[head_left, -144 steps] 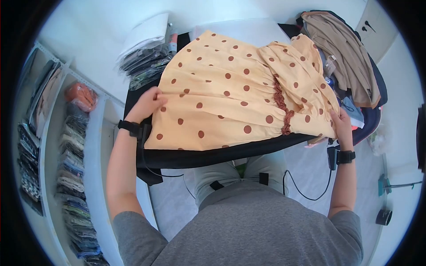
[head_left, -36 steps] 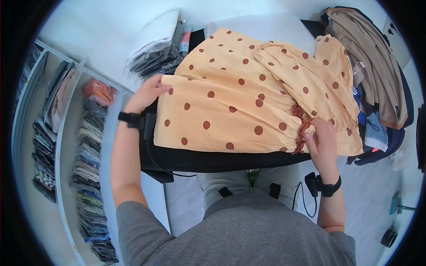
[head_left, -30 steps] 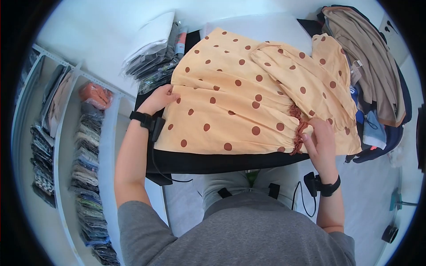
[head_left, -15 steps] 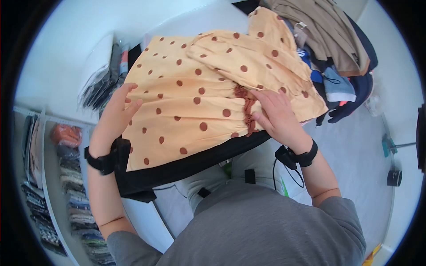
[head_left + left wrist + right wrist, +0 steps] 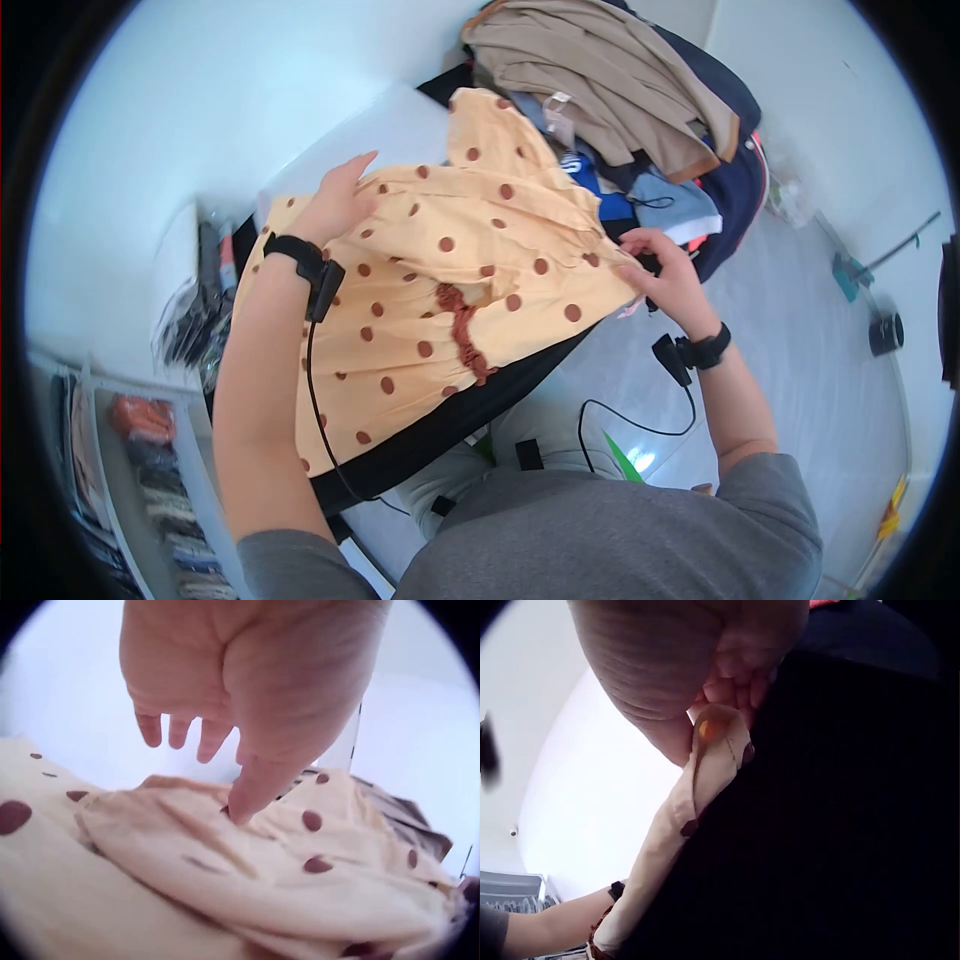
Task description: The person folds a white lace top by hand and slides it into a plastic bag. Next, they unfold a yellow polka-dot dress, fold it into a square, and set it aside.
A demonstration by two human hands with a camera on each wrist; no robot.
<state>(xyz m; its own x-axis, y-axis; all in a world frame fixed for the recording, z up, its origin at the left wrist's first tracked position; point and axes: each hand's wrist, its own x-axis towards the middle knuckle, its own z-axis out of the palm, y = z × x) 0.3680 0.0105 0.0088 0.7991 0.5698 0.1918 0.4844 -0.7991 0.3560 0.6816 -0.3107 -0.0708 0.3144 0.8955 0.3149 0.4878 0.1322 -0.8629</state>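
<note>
A cream dress (image 5: 540,230) with brown polka dots lies across a black-covered table (image 5: 470,410), a brown ruffle (image 5: 462,330) at its gathered waist. My right hand (image 5: 668,275) pinches the dress's near right edge; in the right wrist view, thumb and fingers close round a narrow fold (image 5: 656,847) of it. Over the far part of the dress is my left hand (image 5: 338,205), its fingers extended. From the left wrist, that hand (image 5: 247,682) shows its fingers spread above the cloth and its thumb tip overlapping a wrinkled layer (image 5: 180,832).
Behind the dress rises a heap of clothes with a tan garment (image 5: 610,85) on top. A pale sheet (image 5: 370,140) lies at the back of the table. Bagged clothes (image 5: 185,325) are stacked to the left, above shelves (image 5: 120,480) of packed garments. A cable (image 5: 318,400) trails from the left wrist.
My left hand has left the dress's left edge and moved right over its far part. My right hand has shifted from the ruffle to the right edge. The view has swung right.
</note>
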